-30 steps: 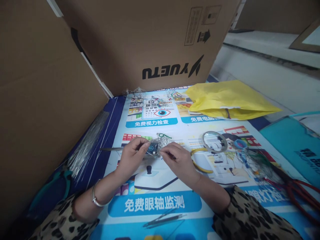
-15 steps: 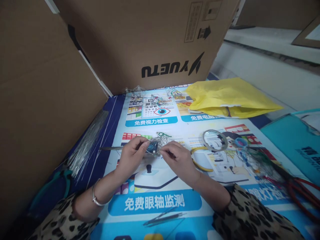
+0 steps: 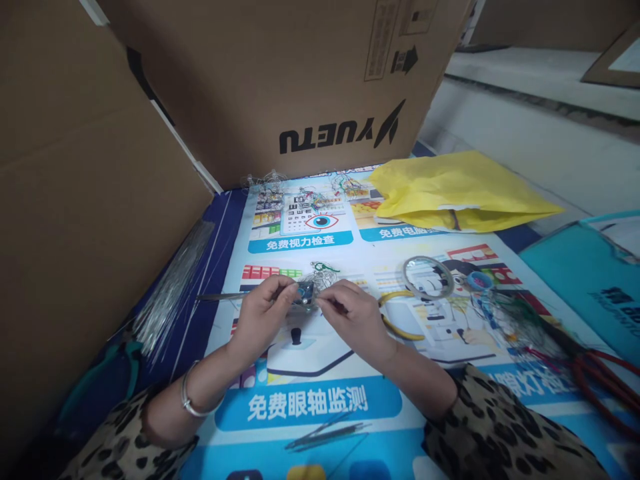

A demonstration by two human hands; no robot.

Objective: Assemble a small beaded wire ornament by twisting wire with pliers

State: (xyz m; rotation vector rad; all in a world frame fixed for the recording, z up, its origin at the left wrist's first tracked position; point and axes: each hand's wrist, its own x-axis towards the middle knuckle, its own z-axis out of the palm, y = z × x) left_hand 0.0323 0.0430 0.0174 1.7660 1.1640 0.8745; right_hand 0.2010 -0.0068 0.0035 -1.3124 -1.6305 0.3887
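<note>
Between my hands lies a small tangle of fine silvery wire (image 3: 325, 275), with a bit of green thread at its far edge and a shiny round bead near my fingers. My left hand (image 3: 264, 312) is closed, thumb and forefinger pinching the left side of this wire piece. A slim metal rod (image 3: 217, 297) sticks out leftward from behind this hand; whether it is held or lies on the sheet I cannot tell. My right hand (image 3: 354, 319) is closed in a pinch at the right side of the wire piece. What its fingertips grip is too small to see clearly.
Cut wires (image 3: 173, 287) and teal-handled pliers (image 3: 133, 363) lie left. A tape roll (image 3: 447, 291), a yellow ring-shaped piece (image 3: 400, 335), beaded wires (image 3: 505, 320) and red-handled scissors (image 3: 583, 373) lie right. Behind are a yellow bag (image 3: 460, 183) and a cardboard box (image 3: 300, 80); thin rods (image 3: 327, 437) lie nearest.
The wire piece has turned slightly between my fingers, and my right fingertips have shifted a little left, nearer my left hand. The whole view has moved slightly.
</note>
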